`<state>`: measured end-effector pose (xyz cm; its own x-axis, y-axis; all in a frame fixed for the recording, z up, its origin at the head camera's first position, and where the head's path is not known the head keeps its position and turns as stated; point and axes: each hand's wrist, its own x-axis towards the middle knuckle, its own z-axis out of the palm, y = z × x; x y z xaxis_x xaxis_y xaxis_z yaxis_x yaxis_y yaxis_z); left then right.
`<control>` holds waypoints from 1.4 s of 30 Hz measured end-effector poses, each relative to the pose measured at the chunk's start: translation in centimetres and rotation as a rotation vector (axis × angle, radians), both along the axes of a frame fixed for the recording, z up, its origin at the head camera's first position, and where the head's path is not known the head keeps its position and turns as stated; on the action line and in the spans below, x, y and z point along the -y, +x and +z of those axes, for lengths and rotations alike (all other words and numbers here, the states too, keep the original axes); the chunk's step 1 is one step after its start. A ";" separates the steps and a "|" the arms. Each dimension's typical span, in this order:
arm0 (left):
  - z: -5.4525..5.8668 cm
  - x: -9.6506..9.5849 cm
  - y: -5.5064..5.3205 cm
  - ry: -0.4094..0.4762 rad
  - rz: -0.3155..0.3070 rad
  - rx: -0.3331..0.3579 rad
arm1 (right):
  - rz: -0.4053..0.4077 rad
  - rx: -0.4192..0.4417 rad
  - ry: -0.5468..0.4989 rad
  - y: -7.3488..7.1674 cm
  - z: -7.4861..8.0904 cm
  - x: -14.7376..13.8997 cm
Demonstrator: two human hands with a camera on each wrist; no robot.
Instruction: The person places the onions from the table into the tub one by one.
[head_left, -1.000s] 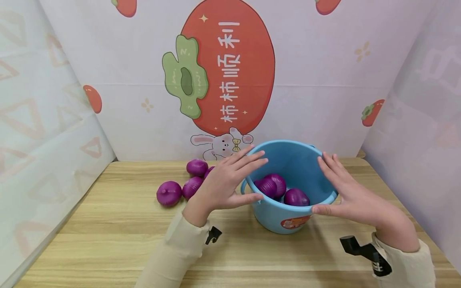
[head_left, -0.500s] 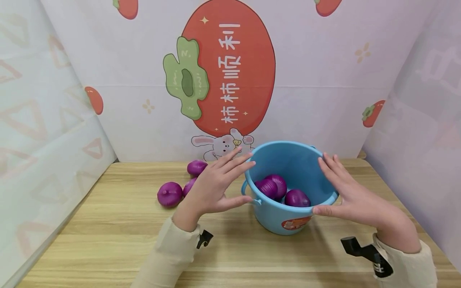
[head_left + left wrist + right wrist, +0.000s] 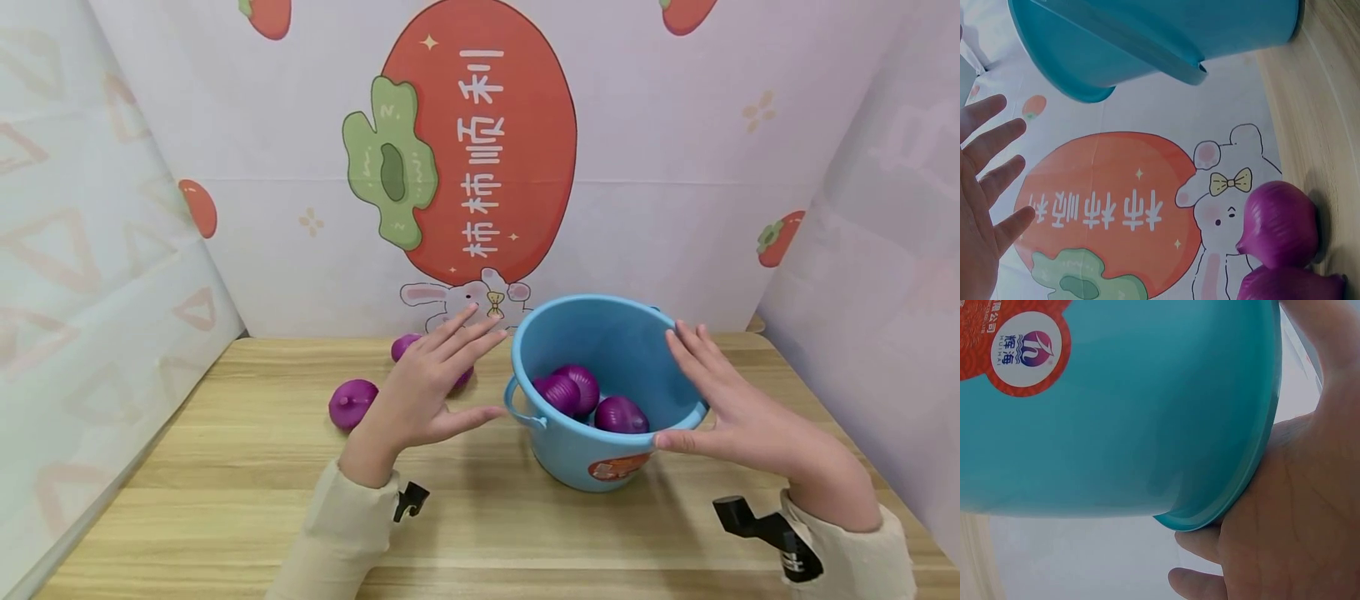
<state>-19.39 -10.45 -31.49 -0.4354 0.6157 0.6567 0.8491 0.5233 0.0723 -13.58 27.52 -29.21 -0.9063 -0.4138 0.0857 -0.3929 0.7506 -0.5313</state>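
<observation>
A light blue bucket stands on the table with three purple onions visible inside it. My right hand rests at the right side of its rim, thumb on the front edge and fingers nearly straight along the side; the right wrist view shows the palm right against the rim. To the left of the bucket, my left hand hovers with fingers spread and holds nothing. Behind and beside it lie more purple onions, some partly hidden by the hand. Two onions show in the left wrist view.
The bucket's handle hangs down on its left side. A white cloth backdrop with a persimmon print closes off the back of the wooden table, and pale sheets stand at both sides.
My left hand has moved left, away from the bucket's rim, and now covers part of the onions on the table. The right hand stays at the rim; the bucket stands as before.
</observation>
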 end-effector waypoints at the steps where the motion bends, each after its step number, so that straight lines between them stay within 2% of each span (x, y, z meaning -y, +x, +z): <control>1: 0.0 0.2 0.0 0.003 0.004 0.002 | 0.001 -0.001 -0.001 0.0 0.0 0.0; 14: -0.1 2.1 -0.2 0.056 0.040 0.036 | 0.007 -0.009 -0.003 -0.1 -0.2 -0.1; 21: 0.1 3.8 -0.4 0.087 0.078 0.026 | 0.006 0.000 0.006 -0.1 -0.1 0.0; 32: 0.5 5.4 -0.1 0.131 0.116 0.044 | -0.006 0.001 0.031 -0.2 0.2 -0.1; 42: 0.1 6.6 -0.3 0.125 0.136 0.029 | -0.011 -0.002 0.049 -0.1 0.2 -0.1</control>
<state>-19.65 -17.04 -31.36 -0.5286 0.4645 0.7105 0.7679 0.6184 0.1670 -13.68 27.65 -29.04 -0.9108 -0.4073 0.0678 -0.3855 0.7799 -0.4931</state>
